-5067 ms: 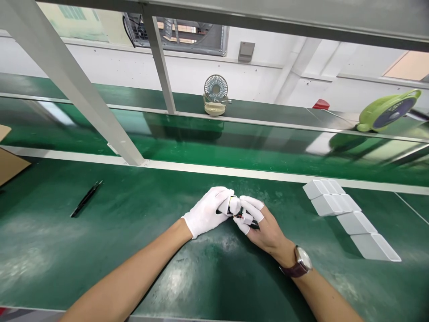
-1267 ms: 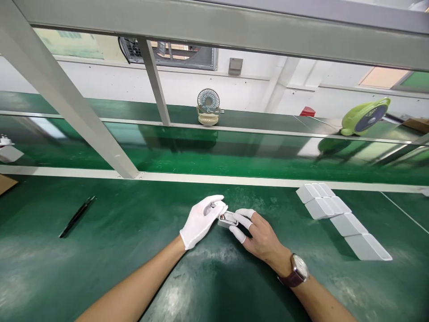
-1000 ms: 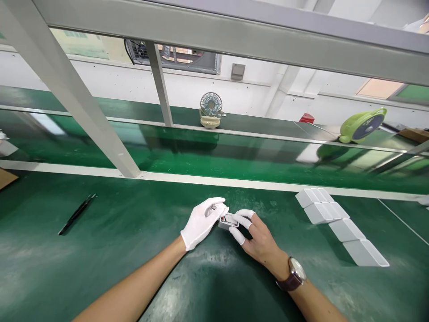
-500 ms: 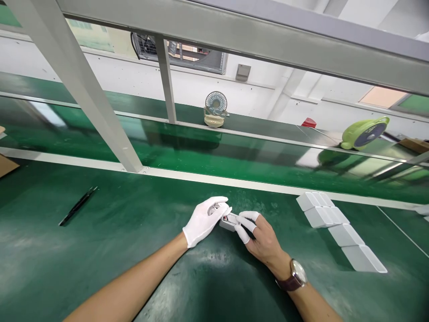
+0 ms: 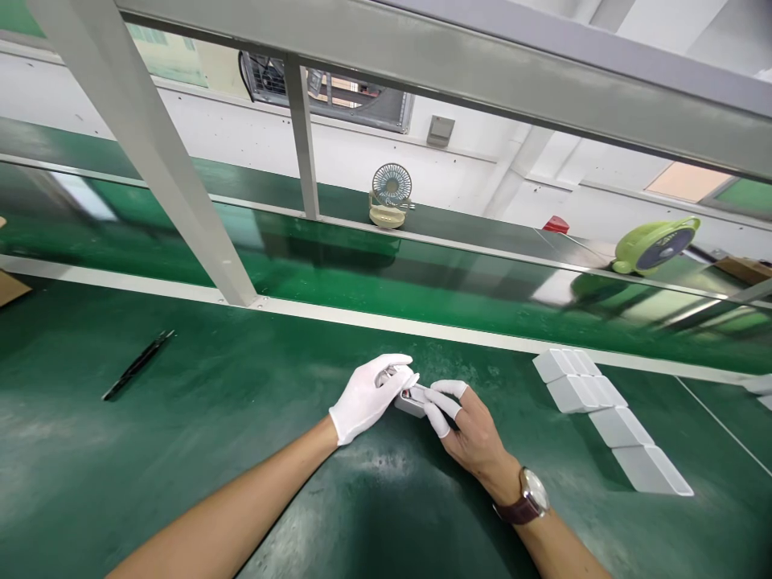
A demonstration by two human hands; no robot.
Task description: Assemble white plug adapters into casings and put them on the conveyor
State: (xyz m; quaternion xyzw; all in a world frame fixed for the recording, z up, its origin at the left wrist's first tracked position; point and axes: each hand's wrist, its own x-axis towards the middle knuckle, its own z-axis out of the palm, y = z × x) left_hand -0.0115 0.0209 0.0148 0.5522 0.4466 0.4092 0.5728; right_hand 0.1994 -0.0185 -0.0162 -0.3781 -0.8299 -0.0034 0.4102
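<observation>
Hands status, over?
Both hands on small white housing: left hand gloved, right hand in finger covers. Housing open, inside partly hidden by fingers. Nothing visible in the way; black tool off left, white boxes off right.

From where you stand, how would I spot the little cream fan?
Look past the green bench to the white wall. On the ledge before it, just right of a thin grey post, stands the cream fan. It is cream and smaller, unlike the lime-green fan farther right.
</observation>
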